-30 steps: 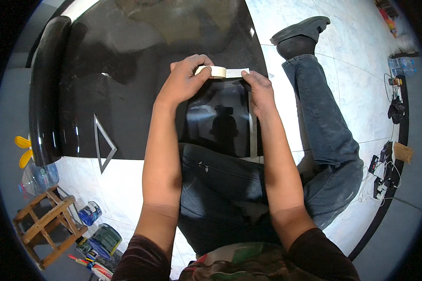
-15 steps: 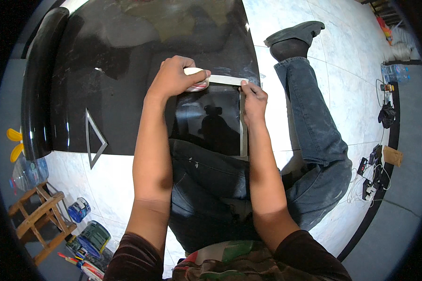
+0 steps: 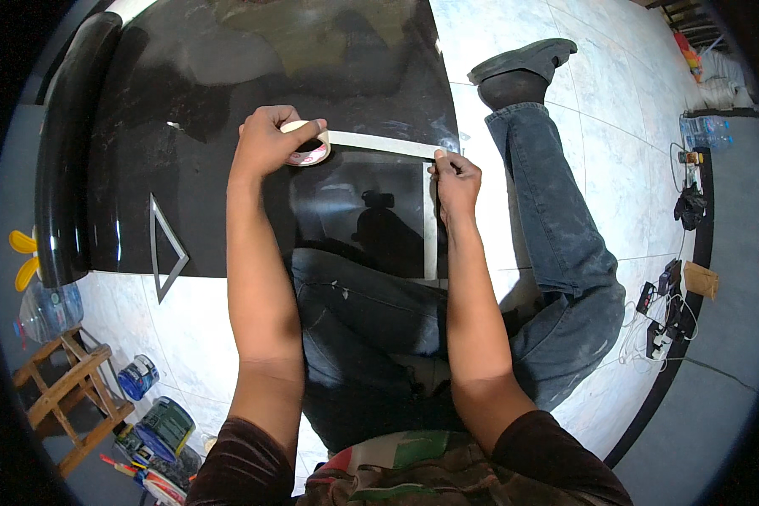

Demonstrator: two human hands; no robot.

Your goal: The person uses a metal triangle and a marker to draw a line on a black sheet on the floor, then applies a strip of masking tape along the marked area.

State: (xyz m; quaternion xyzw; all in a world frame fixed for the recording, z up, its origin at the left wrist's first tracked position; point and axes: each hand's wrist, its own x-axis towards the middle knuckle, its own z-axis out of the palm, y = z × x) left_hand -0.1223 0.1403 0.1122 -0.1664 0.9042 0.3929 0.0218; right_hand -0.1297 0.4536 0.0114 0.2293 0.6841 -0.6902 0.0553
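A glossy black car panel (image 3: 228, 76) lies on the pale tiled floor in front of me. My left hand (image 3: 266, 143) grips a roll of masking tape (image 3: 308, 150) and holds it on the panel. A strip of tape (image 3: 379, 143) runs from the roll rightward across the panel. My right hand (image 3: 455, 181) presses the strip's end down near the panel's right edge. Another tape strip (image 3: 430, 223) runs down the panel from under that hand. A triangle of tape (image 3: 164, 244) is stuck on the panel at the left.
My legs in blue jeans (image 3: 557, 228) are stretched over the floor, one shoe (image 3: 523, 63) at the upper right. A wooden stool (image 3: 59, 401), paint cans (image 3: 139, 375) and a plastic bottle (image 3: 46, 308) stand at the lower left. Cables and chargers (image 3: 662, 308) lie at the right.
My left hand has pulled the tape roll leftward, away from my right hand, and the strip between them has grown longer. My right hand stays on the strip's end.
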